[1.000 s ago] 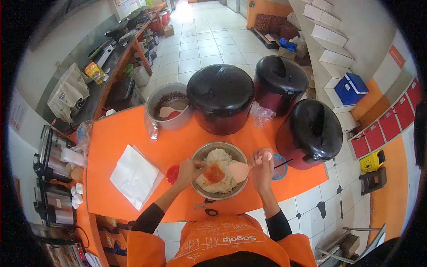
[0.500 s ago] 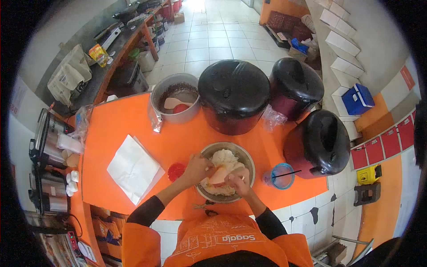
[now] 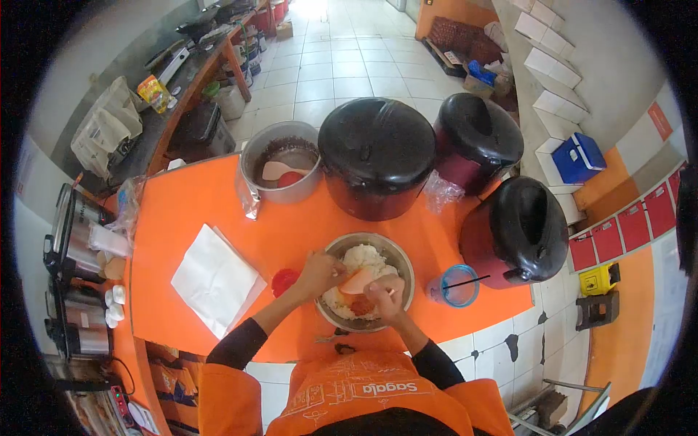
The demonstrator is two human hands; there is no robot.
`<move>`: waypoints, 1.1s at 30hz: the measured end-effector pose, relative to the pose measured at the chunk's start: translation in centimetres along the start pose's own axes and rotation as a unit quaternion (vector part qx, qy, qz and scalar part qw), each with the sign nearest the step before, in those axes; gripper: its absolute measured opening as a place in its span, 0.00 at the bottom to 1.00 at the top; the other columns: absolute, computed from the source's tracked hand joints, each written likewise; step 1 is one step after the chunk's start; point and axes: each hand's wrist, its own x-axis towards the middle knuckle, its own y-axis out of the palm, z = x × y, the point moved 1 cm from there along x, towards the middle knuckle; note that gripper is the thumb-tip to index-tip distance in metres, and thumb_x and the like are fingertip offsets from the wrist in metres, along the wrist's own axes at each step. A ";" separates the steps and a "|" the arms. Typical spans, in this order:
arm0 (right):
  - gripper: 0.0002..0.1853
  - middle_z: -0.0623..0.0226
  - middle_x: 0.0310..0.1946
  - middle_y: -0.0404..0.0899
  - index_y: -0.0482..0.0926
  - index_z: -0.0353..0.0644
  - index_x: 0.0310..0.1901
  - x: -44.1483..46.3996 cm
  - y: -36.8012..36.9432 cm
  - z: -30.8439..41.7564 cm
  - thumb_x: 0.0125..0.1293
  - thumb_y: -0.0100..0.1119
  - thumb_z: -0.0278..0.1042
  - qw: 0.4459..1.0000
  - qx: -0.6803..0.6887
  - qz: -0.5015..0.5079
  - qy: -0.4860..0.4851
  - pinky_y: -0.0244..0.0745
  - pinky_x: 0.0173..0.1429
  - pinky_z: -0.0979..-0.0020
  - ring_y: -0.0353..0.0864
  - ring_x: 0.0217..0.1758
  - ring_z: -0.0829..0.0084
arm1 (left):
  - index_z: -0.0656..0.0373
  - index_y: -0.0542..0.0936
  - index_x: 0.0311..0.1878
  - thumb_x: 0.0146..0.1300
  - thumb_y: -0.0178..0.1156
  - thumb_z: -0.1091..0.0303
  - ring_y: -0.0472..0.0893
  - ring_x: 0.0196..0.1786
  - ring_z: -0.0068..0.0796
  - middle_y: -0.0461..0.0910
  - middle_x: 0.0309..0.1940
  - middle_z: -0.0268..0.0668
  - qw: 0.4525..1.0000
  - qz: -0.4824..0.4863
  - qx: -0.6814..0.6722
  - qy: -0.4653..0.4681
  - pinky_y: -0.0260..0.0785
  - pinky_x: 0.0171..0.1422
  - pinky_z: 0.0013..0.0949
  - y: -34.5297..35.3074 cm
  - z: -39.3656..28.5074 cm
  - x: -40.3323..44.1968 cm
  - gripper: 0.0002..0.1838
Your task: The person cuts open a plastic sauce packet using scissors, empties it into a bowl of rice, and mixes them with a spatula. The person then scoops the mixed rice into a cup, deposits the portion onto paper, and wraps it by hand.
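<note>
A metal bowl (image 3: 404, 305) of white rice (image 3: 363, 256) stands on the orange table before me, with a patch of red-orange sauce (image 3: 361, 308) on the rice. My right hand (image 3: 385, 296) is closed at the bowl's right side around a pale pink rice paddle (image 3: 355, 282), its blade stained orange. My left hand (image 3: 323, 274) reaches over the left rim, its fingers pinched together near the blade; what they hold, if anything, is hidden. Just left of that wrist sits a small red dish (image 3: 284, 282).
White paper sheets (image 3: 216, 280) lie on the left of the orange table (image 3: 174, 196). Behind the bowl stand a grey pot (image 3: 251, 156) with another paddle, and large black-lidded containers (image 3: 376, 156). A blue-rimmed cup with a straw (image 3: 456, 287) is at right. Scissors (image 3: 342, 341) lie near the front edge.
The paddle has shifted slightly and the red-orange sauce on the rice shows more plainly. My right hand has moved slightly left; both hands remain over the bowl. The view has shifted slightly.
</note>
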 end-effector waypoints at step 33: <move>0.20 0.71 0.08 0.53 0.55 0.42 0.11 -2.4 -1.0 -1.9 0.60 0.44 0.26 0.972 0.159 -0.132 0.109 0.51 0.20 0.73 0.53 0.13 0.79 | 0.48 0.85 0.31 0.49 0.62 0.62 0.72 0.44 0.38 0.82 0.32 0.35 0.999 -0.042 0.002 0.004 0.58 0.52 0.42 1.0 0.6 -0.6 0.07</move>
